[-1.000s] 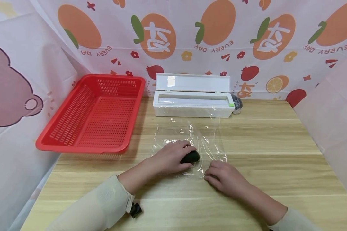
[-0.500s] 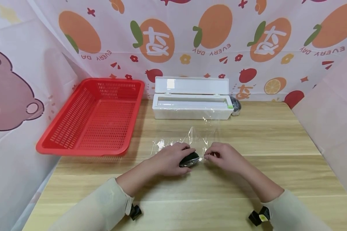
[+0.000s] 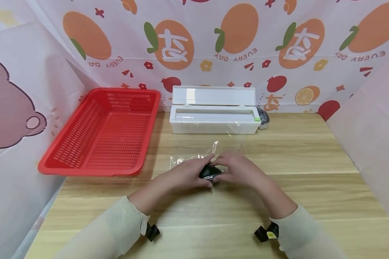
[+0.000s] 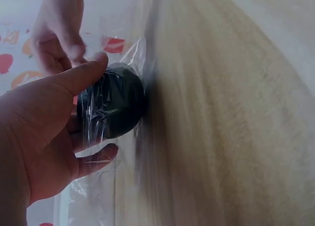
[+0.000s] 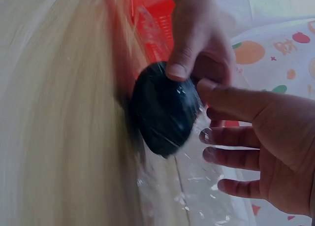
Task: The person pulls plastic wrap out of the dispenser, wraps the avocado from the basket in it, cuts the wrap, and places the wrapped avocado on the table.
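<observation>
A smooth, dark green-black oval object (image 3: 209,170), shaped like an avocado, sits low over the table under both hands. My left hand (image 3: 188,175) holds it from the left, thumb on one side and fingers on the other. Clear plastic wrap (image 4: 96,113) lies creased over the object in the left wrist view. From the right, my right hand (image 3: 236,168) reaches over it; in the right wrist view its fingers (image 5: 234,137) are spread beside the dark oval (image 5: 165,110), with the fingertips close to the wrap. More wrap lies behind the hands, partly hidden by them.
Behind the hands stands a white wrap dispenser (image 3: 214,128) with its lid raised. A dark, film-covered round thing (image 3: 263,119) sits at its right end. To the left is a red perforated basket (image 3: 90,172). Patterned cloth (image 3: 230,72) hangs at the back.
My right hand has drawn the film's near edge up to the dark oval, then moved left over it with fingers spread. My left hand keeps holding the oval.
</observation>
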The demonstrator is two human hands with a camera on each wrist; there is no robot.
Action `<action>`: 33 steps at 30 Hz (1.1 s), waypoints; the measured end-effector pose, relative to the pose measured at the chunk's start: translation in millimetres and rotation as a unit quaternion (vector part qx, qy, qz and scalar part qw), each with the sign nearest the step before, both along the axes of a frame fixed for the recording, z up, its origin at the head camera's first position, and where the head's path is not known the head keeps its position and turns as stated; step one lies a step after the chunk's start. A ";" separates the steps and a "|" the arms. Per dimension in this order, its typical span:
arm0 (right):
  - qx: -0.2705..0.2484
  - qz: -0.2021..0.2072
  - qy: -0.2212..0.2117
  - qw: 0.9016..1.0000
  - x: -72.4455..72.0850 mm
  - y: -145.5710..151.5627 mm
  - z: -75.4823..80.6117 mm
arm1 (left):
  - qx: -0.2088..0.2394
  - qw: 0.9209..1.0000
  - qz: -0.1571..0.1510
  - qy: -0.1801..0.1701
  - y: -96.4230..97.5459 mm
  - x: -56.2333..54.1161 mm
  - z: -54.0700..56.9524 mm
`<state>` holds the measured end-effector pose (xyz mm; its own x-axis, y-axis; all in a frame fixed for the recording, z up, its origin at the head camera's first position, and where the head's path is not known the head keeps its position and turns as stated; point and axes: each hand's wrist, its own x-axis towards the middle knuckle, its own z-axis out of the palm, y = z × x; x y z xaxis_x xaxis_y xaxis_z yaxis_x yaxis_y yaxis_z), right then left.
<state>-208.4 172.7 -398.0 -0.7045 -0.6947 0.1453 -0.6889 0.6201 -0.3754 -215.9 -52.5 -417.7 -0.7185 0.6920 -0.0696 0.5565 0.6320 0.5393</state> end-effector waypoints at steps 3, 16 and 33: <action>0.002 0.001 -0.004 1.000 -1.1 -11.0 -1.9 | 0.017 1.000 0.004 -0.014 -4.8 -1.9 0.4; 0.002 -0.050 -0.067 0.996 -5.5 -16.6 -7.4 | -0.005 0.998 0.046 -0.038 -33.1 6.7 29.2; -0.031 -0.069 -0.115 0.991 -12.1 -15.0 -7.8 | 0.051 0.994 0.093 0.022 -33.1 0.6 31.8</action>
<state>-220.4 157.6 -405.7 -0.8111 -0.5848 0.0102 -0.4919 0.6725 -0.5529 -215.2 -85.6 -385.9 -0.8355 0.5487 0.0274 0.4592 0.6700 0.5833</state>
